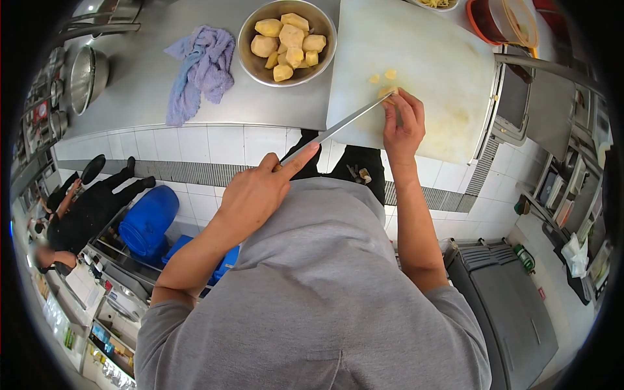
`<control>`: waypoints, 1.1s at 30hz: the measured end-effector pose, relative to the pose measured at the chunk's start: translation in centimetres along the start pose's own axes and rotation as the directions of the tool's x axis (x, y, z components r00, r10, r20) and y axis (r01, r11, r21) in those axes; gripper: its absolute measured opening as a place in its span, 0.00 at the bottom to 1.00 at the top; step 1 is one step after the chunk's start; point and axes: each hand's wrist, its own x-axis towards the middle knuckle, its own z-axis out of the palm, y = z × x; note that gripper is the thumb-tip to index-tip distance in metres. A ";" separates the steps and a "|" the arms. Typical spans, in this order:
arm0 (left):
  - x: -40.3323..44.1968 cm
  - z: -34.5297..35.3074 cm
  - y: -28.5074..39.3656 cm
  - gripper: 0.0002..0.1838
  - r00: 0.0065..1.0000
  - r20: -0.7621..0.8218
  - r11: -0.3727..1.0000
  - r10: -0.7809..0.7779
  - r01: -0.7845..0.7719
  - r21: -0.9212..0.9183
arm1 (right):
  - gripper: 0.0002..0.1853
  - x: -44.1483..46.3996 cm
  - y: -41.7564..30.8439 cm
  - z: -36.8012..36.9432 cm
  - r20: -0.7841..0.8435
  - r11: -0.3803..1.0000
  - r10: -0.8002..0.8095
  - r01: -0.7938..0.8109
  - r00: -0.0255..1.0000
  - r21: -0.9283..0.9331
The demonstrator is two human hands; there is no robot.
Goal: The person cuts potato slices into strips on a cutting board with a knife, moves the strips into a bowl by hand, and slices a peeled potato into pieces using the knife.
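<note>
My left hand (pixel 257 188) is closed round the handle of a kitchen knife (pixel 348 122), its index finger stretched along the blade's spine. The blade slants up and right over a whitish cutting board (pixel 364 39). Its tip is at a small peeled potato piece (pixel 387 92), which my right hand (pixel 406 123) pinches against the board. Two small yellow potato bits (pixel 390 74) lie just beyond. Left of the board stands a steel bowl (pixel 244 49) with several peeled potatoes (pixel 291 36).
A purple cloth (pixel 205 68) lies on the steel counter (pixel 140 97). Red and clear containers (pixel 484 23) stand beyond the board, near a bowl of cut yellow strips (pixel 437 3). At left are a metal colander (pixel 88 78), blue barrel (pixel 149 218) and a person in black (pixel 88 218).
</note>
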 end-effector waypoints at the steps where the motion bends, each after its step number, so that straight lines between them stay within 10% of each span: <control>1: 0.2 -0.2 0.1 0.52 1.000 0.000 1.000 0.000 0.000 0.000 | 0.11 0.0 0.1 0.0 -0.001 1.000 0.005 -0.005 1.000 0.005; 33: 1.2 -0.9 -0.2 0.53 0.998 0.012 0.998 0.058 -0.059 0.032 | 0.12 0.0 0.4 0.0 -0.038 1.000 -0.013 0.014 0.999 0.023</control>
